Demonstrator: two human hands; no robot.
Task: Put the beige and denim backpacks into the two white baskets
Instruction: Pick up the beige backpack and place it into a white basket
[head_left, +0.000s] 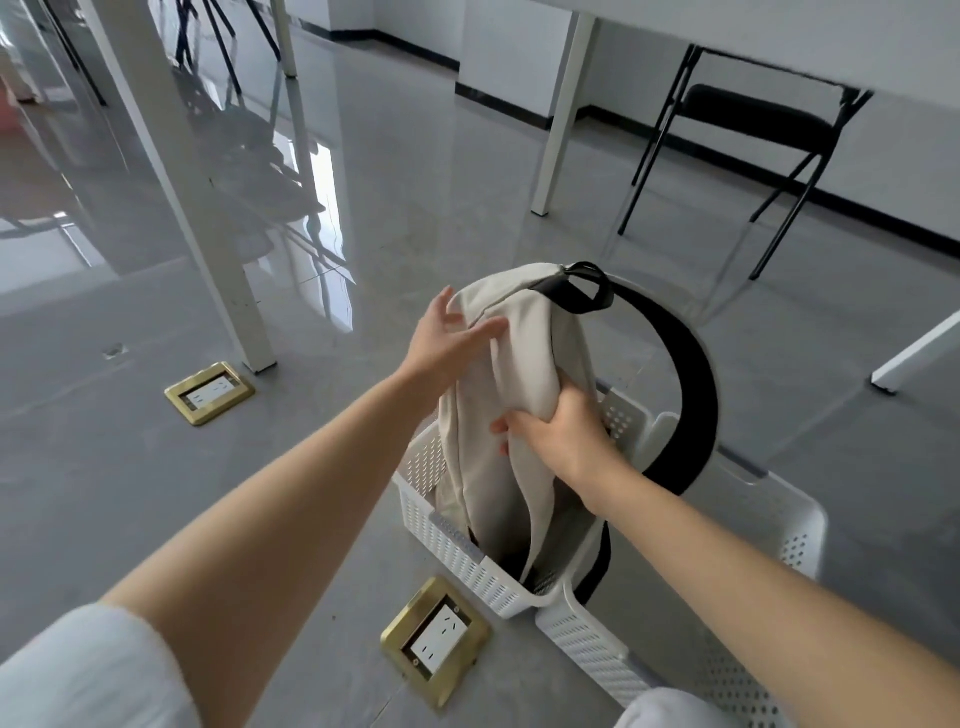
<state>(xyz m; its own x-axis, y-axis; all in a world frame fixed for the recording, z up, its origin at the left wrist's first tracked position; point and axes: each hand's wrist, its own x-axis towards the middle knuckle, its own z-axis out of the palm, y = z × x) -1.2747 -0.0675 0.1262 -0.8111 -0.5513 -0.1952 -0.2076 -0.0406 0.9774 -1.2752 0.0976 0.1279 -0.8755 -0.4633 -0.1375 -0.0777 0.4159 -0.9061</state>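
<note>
The beige backpack (524, 353) with black straps stands upright, its lower end inside a white perforated basket (452, 540) on the floor. My right hand (558, 428) grips a fold of the beige fabric at the bag's middle. Spread flat against the upper left side of the bag is my left hand (447, 338), fingers apart. A black shoulder strap (691, 384) arcs out to the right over the basket's rim. A second white basket (592, 644) sits beside the first, at the lower right. The denim backpack is not in view.
Two brass floor sockets lie near: one (435, 640) just in front of the baskets, one (209, 393) to the left. A white table leg (208, 234) stands at left, another (558, 124) behind. A black folding chair (748, 140) stands at the back right.
</note>
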